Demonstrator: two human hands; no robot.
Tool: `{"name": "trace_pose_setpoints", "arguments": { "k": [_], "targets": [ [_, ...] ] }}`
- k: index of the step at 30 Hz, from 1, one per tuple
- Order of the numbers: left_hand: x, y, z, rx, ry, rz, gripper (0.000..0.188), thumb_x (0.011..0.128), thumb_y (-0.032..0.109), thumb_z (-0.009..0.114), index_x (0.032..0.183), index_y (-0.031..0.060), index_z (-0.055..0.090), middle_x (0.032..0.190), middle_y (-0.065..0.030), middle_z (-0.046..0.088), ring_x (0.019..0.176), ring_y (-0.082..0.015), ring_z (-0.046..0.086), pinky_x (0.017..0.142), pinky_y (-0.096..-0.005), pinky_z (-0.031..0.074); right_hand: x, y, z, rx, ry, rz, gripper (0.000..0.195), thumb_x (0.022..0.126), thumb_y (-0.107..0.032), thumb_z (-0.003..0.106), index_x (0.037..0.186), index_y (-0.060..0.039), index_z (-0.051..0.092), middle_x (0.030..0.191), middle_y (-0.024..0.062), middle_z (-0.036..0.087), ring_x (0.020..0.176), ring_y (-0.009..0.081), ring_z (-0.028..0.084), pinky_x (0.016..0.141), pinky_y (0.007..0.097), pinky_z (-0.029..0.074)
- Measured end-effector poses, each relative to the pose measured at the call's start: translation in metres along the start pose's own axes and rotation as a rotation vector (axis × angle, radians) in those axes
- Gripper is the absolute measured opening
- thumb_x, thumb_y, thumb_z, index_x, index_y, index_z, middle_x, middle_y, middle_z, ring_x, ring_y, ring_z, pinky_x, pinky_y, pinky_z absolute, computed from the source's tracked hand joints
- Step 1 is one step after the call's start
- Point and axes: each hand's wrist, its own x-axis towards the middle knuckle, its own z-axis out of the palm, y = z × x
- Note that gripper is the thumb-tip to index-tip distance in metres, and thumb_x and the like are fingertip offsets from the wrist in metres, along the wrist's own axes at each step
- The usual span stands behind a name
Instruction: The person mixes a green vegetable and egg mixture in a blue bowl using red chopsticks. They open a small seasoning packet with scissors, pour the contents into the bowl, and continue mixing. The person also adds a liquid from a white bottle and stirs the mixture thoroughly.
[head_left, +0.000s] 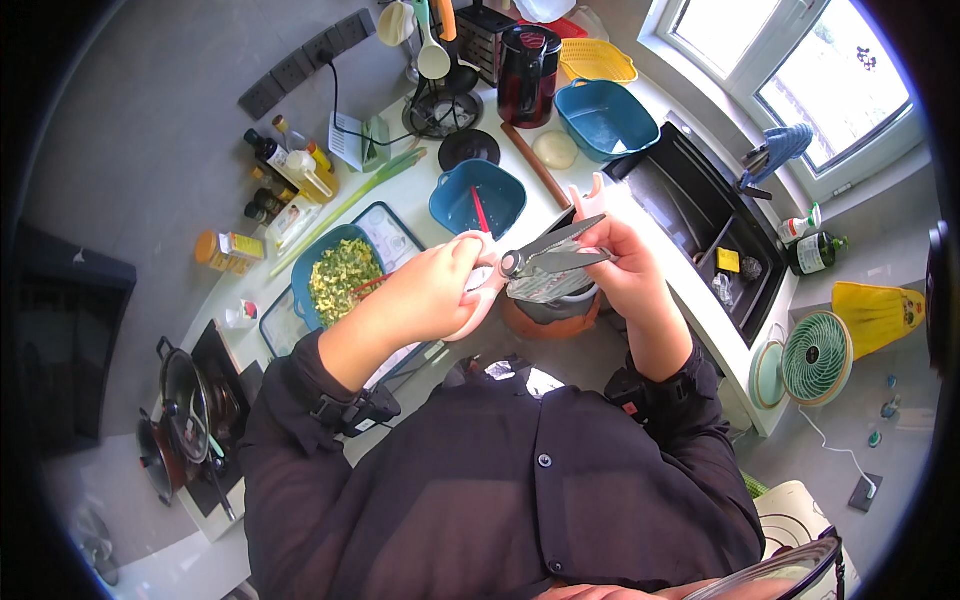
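Observation:
My left hand (442, 289) is closed around the pale pink handles of kitchen scissors (512, 262), whose blades are spread and point toward my right hand. Between the fingers of my right hand (626, 259) is a crumpled printed plastic packet (551, 281), lying by the lower blade. A pink plastic piece with prongs (589, 199) shows just above those fingers; whether they hold it, I cannot tell. Beneath the packet stands an orange-brown bin (551, 322) with a grey liner. A blue bowl (301, 274) of chopped greens and egg is beyond my left wrist.
On the white counter are another blue basin (442, 199) with a red utensil, a wooden rolling pin (536, 165), pale dough (555, 150), spring onions (352, 199), bottles (315, 176) and an electric kettle (529, 82). The black sink (675, 202) lies right, pans (184, 405) left.

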Motion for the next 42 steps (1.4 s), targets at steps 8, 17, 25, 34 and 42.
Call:
{"name": "trace_pose_setpoints", "arguments": {
  "k": [8, 17, 25, 34, 42],
  "targets": [
    [0.0, -0.003, 0.001, 0.027, 0.004, 0.021, 0.025, 0.088, 0.003, 0.06, 0.111, -0.0015, 0.049, 0.084, -0.0123, 0.061, 0.054, -0.0283, 0.053, 0.058, -0.0357, 0.046, 0.002, 0.001, -0.001, -0.076, 0.01, 0.015, 0.008, 0.089, 0.0, 0.063, 0.095, -0.0013, 0.059, 0.096, 0.0012, 0.061, 0.093, 0.0086, 0.056, 0.087, 0.0258, 0.046],
    [-0.001, -0.003, 0.004, 0.061, 0.006, 0.004, 0.017, 0.088, 0.006, 0.059, 0.102, 0.0023, 0.049, 0.075, -0.0153, 0.058, 0.058, -0.0351, 0.057, 0.057, -0.0414, 0.046, 0.003, 0.002, 0.001, -0.098, 0.028, -0.036, 0.008, 0.09, 0.0, 0.064, 0.096, -0.0017, 0.059, 0.098, 0.0014, 0.061, 0.094, 0.0085, 0.057, 0.087, 0.0262, 0.046],
    [-0.01, -0.016, 0.01, 0.049, -0.024, -0.033, 0.013, 0.089, 0.006, 0.058, 0.098, 0.0025, 0.049, 0.073, -0.0169, 0.057, 0.065, -0.0386, 0.058, 0.059, -0.0441, 0.046, 0.01, 0.006, 0.0, -0.183, -0.008, -0.062, 0.006, 0.089, 0.0, 0.064, 0.093, -0.0008, 0.059, 0.096, 0.0027, 0.057, 0.091, 0.0105, 0.056, 0.083, 0.0266, 0.047],
    [-0.016, -0.017, 0.011, 0.108, -0.069, -0.076, 0.01, 0.092, 0.009, 0.056, 0.098, 0.0024, 0.051, 0.072, -0.0175, 0.059, 0.066, -0.0394, 0.061, 0.059, -0.0449, 0.047, 0.015, 0.008, 0.002, -0.222, -0.01, -0.064, 0.011, 0.086, 0.002, 0.067, 0.088, -0.0006, 0.056, 0.093, 0.0033, 0.053, 0.086, 0.0118, 0.054, 0.078, 0.0262, 0.047],
    [-0.016, -0.017, 0.011, 0.106, -0.177, -0.147, 0.009, 0.092, 0.01, 0.055, 0.095, 0.0019, 0.051, 0.07, -0.0141, 0.062, 0.062, -0.0355, 0.063, 0.058, -0.0427, 0.049, 0.015, 0.013, -0.001, -0.306, -0.004, -0.058, 0.014, 0.085, 0.002, 0.069, 0.089, -0.0002, 0.056, 0.09, 0.0042, 0.053, 0.084, 0.0128, 0.055, 0.077, 0.026, 0.047]
  ]
}}
